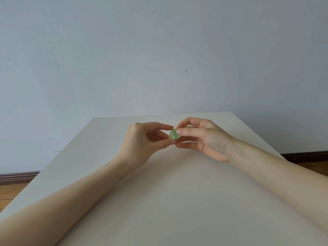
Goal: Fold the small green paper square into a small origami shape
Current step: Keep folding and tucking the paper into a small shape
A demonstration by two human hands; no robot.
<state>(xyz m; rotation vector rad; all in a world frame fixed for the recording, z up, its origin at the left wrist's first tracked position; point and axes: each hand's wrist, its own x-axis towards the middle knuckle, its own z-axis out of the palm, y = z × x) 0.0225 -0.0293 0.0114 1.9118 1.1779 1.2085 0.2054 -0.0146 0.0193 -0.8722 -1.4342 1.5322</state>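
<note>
Pale, scuffed wall at the far side; a plain off-white table runs from it toward me, with a strip of wood floor showing at the near left. Both my forearms reach over the tabletop.

The green paper is off the table, raised between my two hands at the far middle of the surface. It is already partly folded, with a curled flap on its right side. My left hand pinches its left edge between thumb and forefinger. My right hand pinches the right side, thumb across the front, remaining fingers loosely curled behind.

Risks, as I judge them: the piece is tiny, so my fingertips cover much of it and I cannot check edge alignment; a crease set now may land crooked. Working in the air gives no backing, so the fold may stay soft. Uneven pull between hands could tear it or spring the flap open.
</note>
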